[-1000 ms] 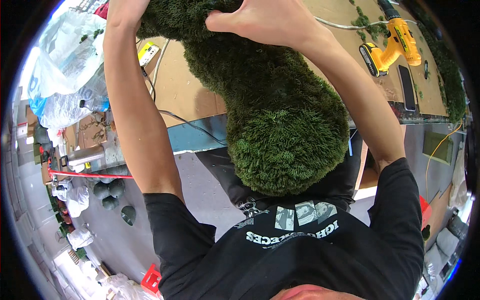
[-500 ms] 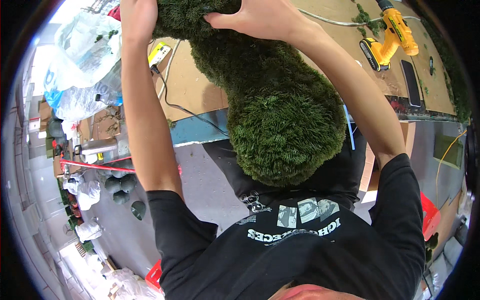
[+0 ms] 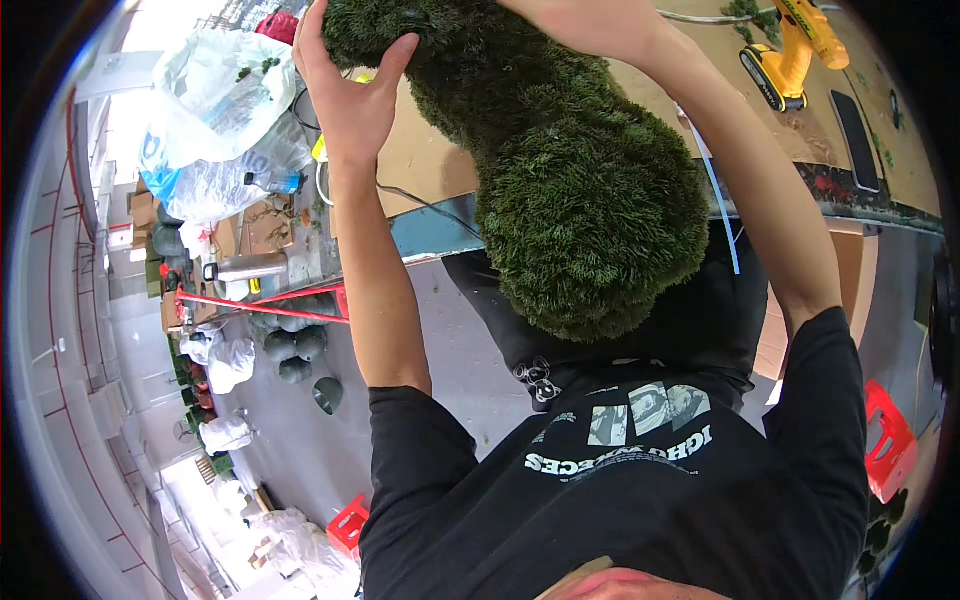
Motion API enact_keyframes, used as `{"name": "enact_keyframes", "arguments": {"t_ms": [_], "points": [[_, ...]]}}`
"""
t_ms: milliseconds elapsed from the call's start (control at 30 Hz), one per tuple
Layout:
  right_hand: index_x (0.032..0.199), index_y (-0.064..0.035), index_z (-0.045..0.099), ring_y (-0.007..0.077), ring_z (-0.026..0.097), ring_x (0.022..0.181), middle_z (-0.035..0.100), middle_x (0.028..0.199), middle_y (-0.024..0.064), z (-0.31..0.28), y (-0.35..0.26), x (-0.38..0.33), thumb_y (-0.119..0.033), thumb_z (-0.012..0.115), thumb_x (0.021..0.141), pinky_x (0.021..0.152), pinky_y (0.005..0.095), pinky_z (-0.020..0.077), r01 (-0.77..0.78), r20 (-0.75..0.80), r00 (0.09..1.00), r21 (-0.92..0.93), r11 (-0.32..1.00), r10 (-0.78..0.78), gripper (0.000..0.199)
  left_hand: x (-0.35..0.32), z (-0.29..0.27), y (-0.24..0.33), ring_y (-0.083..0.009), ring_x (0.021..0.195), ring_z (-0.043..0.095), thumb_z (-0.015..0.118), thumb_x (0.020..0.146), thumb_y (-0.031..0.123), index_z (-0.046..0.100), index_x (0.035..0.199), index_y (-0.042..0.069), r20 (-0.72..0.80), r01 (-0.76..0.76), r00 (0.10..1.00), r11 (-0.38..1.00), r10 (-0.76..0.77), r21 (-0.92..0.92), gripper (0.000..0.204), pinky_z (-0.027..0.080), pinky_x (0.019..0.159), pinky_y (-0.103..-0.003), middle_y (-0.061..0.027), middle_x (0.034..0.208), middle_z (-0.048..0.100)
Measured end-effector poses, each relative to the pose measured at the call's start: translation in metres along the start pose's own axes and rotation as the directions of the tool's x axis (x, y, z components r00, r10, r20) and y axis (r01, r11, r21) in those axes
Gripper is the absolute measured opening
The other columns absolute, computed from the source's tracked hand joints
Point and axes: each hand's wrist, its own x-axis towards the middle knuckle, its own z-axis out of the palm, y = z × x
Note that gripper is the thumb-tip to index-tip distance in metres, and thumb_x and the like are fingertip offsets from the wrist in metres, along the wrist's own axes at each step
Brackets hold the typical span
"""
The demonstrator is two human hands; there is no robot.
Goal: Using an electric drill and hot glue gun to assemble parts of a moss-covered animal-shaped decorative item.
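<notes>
A bushy artificial green topiary (image 3: 590,220) with rounded, bulging ends lies across the table's near edge. Its near end hangs over my lap, and its far end runs out at the top of the picture. Around the left side of that far part, my left hand (image 3: 352,105) is gripping the foliage, thumb pressed on top and fingers along the outer side. My right hand (image 3: 590,20) is at the top edge over the topiary's far right side; its fingers are cut off or hidden, so their grip does not show.
The table is covered with brown cardboard (image 3: 440,165). On its right are a yellow cordless drill (image 3: 795,55) and a black phone (image 3: 853,140). Plastic bags (image 3: 215,110) and a metal bottle (image 3: 245,267) are at left. A thin blue strip (image 3: 715,180) hangs beside the topiary. Red stools (image 3: 890,445) stand behind.
The view has shifted, so the surroundings sit further right. My left thumb now rests on top of the foliage. My right hand has moved up toward the top edge, its thumb no longer visible.
</notes>
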Motion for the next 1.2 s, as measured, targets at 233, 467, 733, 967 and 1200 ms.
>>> {"name": "enact_keyframes", "arguments": {"t_ms": [233, 467, 733, 967, 1200], "points": [[0.084, 0.0021, 0.064, 0.0143, 0.061, 0.084, 0.069, 0.095, 0.0092, -0.039, -0.015, -0.049, -0.005, 0.055, 0.088, 0.079, 0.0294, 0.0509, -0.506, 0.178, 0.862, 0.261, 0.822, 0.474, 0.012, 0.001, 0.005, -0.002, -0.0226, 0.123, 0.056, 0.083, 0.086, 0.008, 0.034, 0.151, -0.002, 0.002, 0.070, 0.997, 0.985, -0.071, -0.160, 0.083, 0.046, 0.108, -0.038, -0.0178, 0.141, 0.053], [0.089, -0.0003, 0.058, 0.0206, 0.061, 0.106, 0.067, 0.112, 0.0108, -0.017, -0.021, -0.095, 0.000, 0.052, 0.088, 0.097, 0.0336, 0.0455, -0.433, 0.305, 0.884, 0.249, 0.866, 0.355, 0.007, 0.003, 0.016, -0.002, -0.0216, 0.120, 0.057, 0.078, 0.085, 0.004, 0.036, 0.150, -0.001, -0.056, 0.070, 0.996, 0.992, -0.076, -0.102, 0.077, 0.047, 0.104, -0.035, -0.0156, 0.137, 0.054], [0.088, -0.0003, 0.058, 0.0206, 0.062, 0.099, 0.067, 0.109, 0.0117, -0.017, -0.028, -0.098, 0.000, 0.053, 0.087, 0.093, 0.0339, 0.0481, -0.357, 0.235, 0.924, 0.262, 0.896, 0.300, 0.005, 0.002, 0.009, -0.003, -0.0301, 0.131, 0.046, 0.084, 0.081, 0.017, 0.039, 0.150, -0.001, -0.040, 0.095, 0.994, 0.994, -0.097, -0.056, 0.084, 0.035, 0.114, -0.042, -0.0182, 0.139, 0.046], [0.092, 0.0004, 0.061, 0.0146, 0.063, 0.092, 0.070, 0.101, 0.0102, -0.028, -0.029, -0.066, -0.001, 0.056, 0.091, 0.085, 0.0305, 0.0505, -0.280, 0.097, 0.960, 0.420, 0.863, 0.264, 0.005, 0.025, -0.011, 0.039, -0.0311, 0.144, 0.044, 0.085, 0.086, 0.025, 0.052, 0.148, 0.012, 0.057, -0.123, 0.992, 0.948, 0.111, 0.293, 0.071, 0.036, 0.117, -0.048, -0.0169, 0.151, 0.048], [0.100, 0.0000, 0.061, 0.0128, 0.064, 0.090, 0.074, 0.105, 0.0117, -0.027, -0.024, -0.072, -0.001, 0.054, 0.096, 0.084, 0.0293, 0.0525, -0.383, 0.244, 0.909, 0.808, 0.447, 0.338, 0.008, 0.070, -0.039, 0.044, -0.0273, 0.142, 0.048, 0.084, 0.088, 0.023, 0.059, 0.141, 0.012, 0.253, -0.330, 0.936, 0.867, 0.247, 0.373, 0.060, 0.036, 0.118, -0.050, -0.0137, 0.151, 0.051]]}}
